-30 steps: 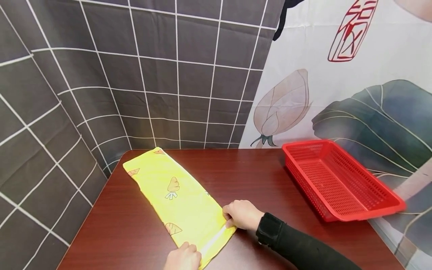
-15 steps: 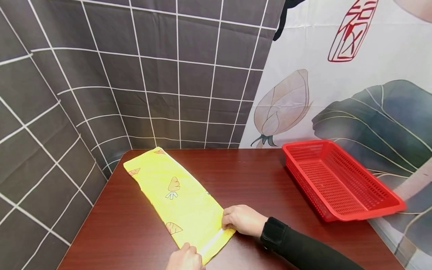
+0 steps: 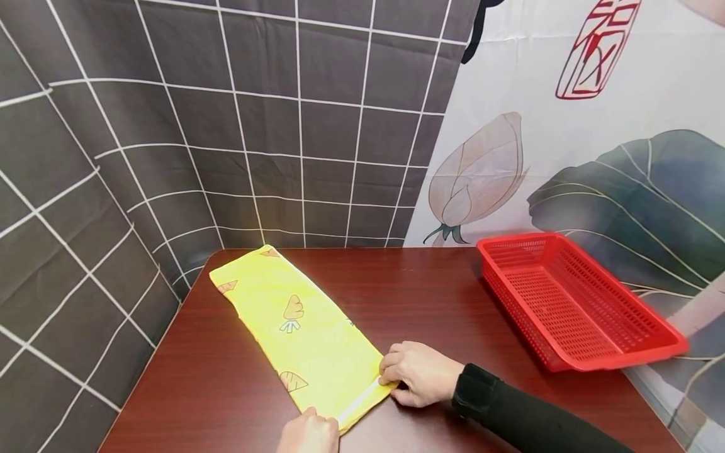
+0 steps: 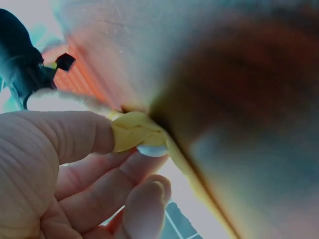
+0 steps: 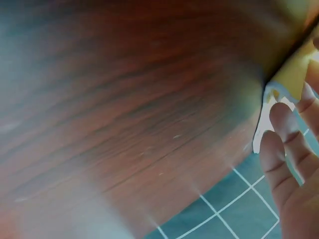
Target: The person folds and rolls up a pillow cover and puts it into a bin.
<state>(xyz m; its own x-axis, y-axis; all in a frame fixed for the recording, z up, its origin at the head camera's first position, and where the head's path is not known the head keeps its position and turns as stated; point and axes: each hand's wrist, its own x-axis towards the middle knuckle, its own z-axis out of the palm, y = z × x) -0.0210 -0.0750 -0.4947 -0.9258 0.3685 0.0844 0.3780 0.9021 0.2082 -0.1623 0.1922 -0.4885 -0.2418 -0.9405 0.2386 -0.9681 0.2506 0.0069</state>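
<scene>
A yellow cloth (image 3: 317, 340) printed with carrots lies on the table as a long folded strip. A narrow flap with a white band runs along its near end. My left hand (image 3: 310, 434) grips the near left corner; in the left wrist view its thumb and fingers pinch the layered yellow edge (image 4: 137, 132). At the near right corner my right hand (image 3: 421, 374) has its fingers bent onto the cloth edge. The right wrist view shows several of its fingertips (image 5: 273, 144) beside the yellow edge (image 5: 291, 74), with the thumb out of frame.
A red perforated plastic basket (image 3: 572, 308) stands at the right side of the dark red wooden table (image 3: 419, 289). Behind the table hang a grey cloth (image 3: 334, 126) with a white grid and a white cloth (image 3: 510, 75) with a lotus print.
My right hand has shifted a little right and nearer along the cloth corner. The near end of the cloth has drawn slightly away from me, and the flap looks narrower. The left hand has barely moved.
</scene>
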